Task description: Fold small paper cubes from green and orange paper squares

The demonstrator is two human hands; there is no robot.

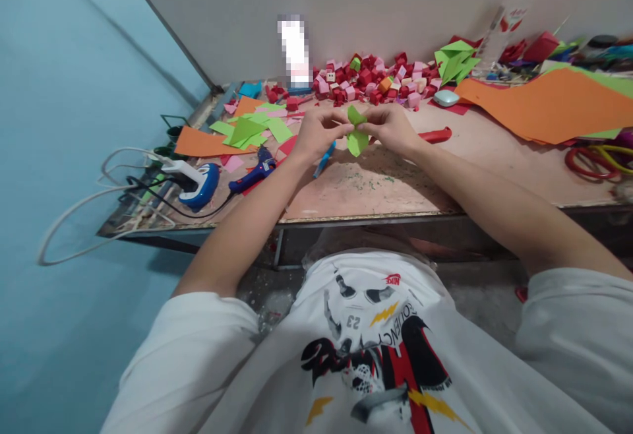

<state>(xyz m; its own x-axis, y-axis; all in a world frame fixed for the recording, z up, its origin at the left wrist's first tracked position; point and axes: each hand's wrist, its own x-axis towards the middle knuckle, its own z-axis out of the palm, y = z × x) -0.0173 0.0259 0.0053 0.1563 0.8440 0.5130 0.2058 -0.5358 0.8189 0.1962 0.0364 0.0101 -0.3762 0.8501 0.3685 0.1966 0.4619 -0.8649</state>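
Between my two hands, above the middle of the table, is a small green piece of paper, bent or cut into lobes. My left hand pinches its left side with thumb and forefinger. From the other side, my right hand grips it at the same height, fingertips nearly meeting. A blue pen-like stick lies under my left hand. Beyond my right wrist rests a red-handled tool, partly hidden by the arm. Green crumbs dot the tabletop below.
Many small red and pink paper cubes are heaped along the wall beside a lit phone. Left are green paper pieces, a blue glue gun and a corded power socket. Right are orange sheets, scissors and a bottle.
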